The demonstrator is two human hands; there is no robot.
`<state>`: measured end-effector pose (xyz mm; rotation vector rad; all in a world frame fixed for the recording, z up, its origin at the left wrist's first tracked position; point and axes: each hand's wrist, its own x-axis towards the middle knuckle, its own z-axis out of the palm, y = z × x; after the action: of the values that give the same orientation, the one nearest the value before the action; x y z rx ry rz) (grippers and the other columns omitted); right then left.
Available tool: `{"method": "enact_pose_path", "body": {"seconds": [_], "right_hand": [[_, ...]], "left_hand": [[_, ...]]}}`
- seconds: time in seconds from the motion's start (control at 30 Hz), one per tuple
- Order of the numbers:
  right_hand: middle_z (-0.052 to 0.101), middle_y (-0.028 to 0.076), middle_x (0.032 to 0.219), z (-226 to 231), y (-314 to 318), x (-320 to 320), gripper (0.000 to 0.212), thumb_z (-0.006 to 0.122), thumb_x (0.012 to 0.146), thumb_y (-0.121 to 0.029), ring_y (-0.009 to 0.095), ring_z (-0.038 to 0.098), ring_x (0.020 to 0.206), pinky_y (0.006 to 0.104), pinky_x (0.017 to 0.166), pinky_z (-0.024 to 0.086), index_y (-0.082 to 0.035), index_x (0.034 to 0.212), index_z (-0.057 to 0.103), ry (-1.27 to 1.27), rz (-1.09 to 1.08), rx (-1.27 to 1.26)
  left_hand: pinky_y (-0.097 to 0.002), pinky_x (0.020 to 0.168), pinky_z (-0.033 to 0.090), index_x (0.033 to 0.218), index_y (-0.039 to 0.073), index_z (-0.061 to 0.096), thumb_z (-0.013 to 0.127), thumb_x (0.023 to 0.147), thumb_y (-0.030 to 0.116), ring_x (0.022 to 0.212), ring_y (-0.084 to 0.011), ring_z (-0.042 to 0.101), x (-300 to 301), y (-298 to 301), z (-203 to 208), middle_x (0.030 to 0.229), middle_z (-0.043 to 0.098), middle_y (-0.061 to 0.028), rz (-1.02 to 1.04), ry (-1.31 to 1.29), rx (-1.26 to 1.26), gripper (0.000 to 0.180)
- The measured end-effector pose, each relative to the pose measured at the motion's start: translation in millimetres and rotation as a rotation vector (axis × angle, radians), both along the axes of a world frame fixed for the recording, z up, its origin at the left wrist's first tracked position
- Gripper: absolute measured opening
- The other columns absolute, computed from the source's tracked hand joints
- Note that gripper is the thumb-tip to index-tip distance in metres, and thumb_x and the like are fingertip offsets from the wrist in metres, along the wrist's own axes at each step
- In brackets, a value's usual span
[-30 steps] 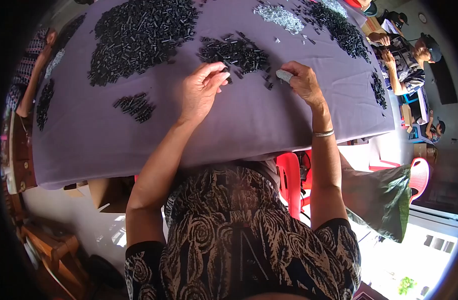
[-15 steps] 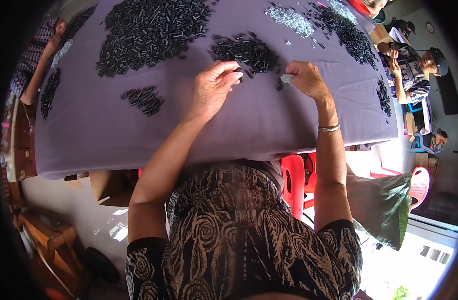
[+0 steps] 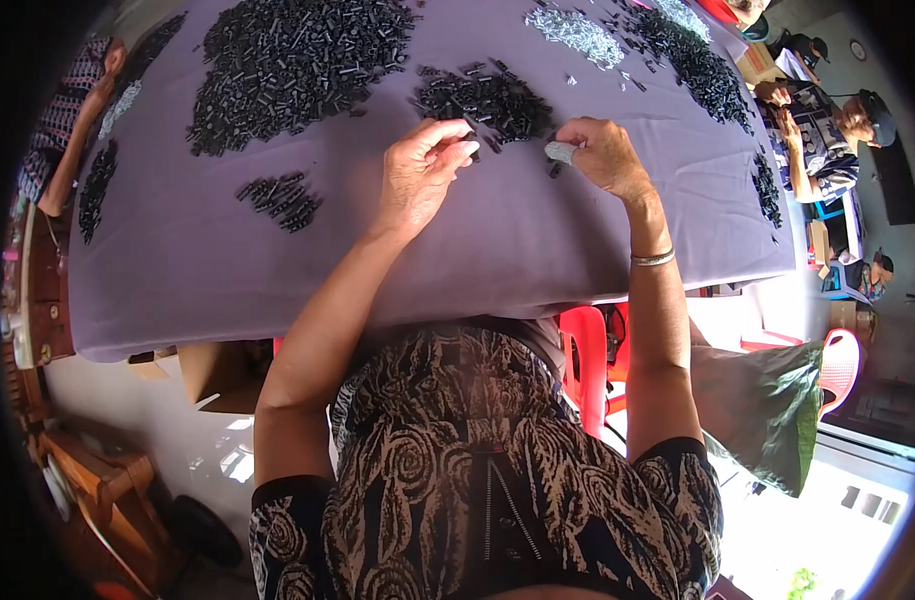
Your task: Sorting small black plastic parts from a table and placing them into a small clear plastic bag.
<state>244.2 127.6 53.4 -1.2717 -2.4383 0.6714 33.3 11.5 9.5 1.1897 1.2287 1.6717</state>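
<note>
Left hand [image 3: 418,175]: fingers pinch black piece [image 3: 474,136], axis fore-and-aft. Right hand [image 3: 606,160]: fingers grip pale item [image 3: 558,152], crosswise. Hands nearer together than earlier.

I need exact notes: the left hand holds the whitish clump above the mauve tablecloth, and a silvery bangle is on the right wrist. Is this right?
The hand is wrong: the head view shows the whitish clump in the right hand. The mauve tablecloth and silvery bangle are as you say.
</note>
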Motion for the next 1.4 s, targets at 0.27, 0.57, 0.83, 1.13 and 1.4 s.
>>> {"method": "enact_pose_path", "body": {"seconds": [0.27,0.57,0.83,1.13,1.4], "right_hand": [[0.064,0.012,0.073,7.5,-13.6,-17.7,0.014,0.067,0.071,-0.016,0.027,0.061,0.067,0.0348,0.063,0.047,-0.005,0.079,0.066,-0.231,0.027,0.107],[0.063,0.012,0.069,7.0,-25.0,-22.3,0.012,0.064,0.070,-0.012,0.026,0.061,0.064,0.0349,0.062,0.048,-0.003,0.078,0.064,0.019,0.071,0.073],[0.058,-0.001,0.068,8.5,-26.4,-49.1,0.005,0.057,0.078,-0.002,0.005,0.049,0.050,0.0216,0.046,0.040,-0.001,0.082,0.060,0.599,0.160,-0.491],[0.051,-0.002,0.069,-17.7,-29.0,-70.4,0.009,0.060,0.082,-0.001,0.005,0.044,0.050,0.0202,0.044,0.037,-0.002,0.090,0.057,0.945,0.260,-0.750],[0.050,-0.002,0.069,-19.7,-29.9,-67.9,0.005,0.057,0.086,-0.005,0.004,0.040,0.054,0.0205,0.044,0.035,-0.004,0.091,0.056,1.132,0.242,-0.935]], "left_hand": [[-0.0188,0.057,0.045,0.096,0.003,0.064,0.066,0.082,0.006,0.070,-0.0071,0.059,0.4,-0.5,-0.5,0.083,0.059,0.0003,-0.024,0.000,-0.005,0.015],[-0.0197,0.053,0.045,0.094,0.002,0.064,0.067,0.080,0.004,0.066,-0.0077,0.058,1.1,-1.1,0.9,0.077,0.057,-0.0007,-0.014,-0.010,0.024,0.014],[-0.0203,0.054,0.045,0.096,0.002,0.064,0.066,0.081,0.003,0.066,-0.0076,0.057,1.3,-1.4,3.9,0.078,0.057,-0.0010,-0.046,0.014,0.046,0.015],[-0.0206,0.053,0.044,0.096,0.001,0.063,0.065,0.081,0.003,0.066,-0.0082,0.056,0.7,-2.2,5.2,0.075,0.055,-0.0015,-0.033,0.018,0.055,0.015],[-0.0207,0.052,0.044,0.096,0.001,0.063,0.065,0.081,0.003,0.064,-0.0069,0.054,1.5,-1.8,6.4,0.075,0.054,-0.0002,-0.038,0.066,0.031,0.015]]}}
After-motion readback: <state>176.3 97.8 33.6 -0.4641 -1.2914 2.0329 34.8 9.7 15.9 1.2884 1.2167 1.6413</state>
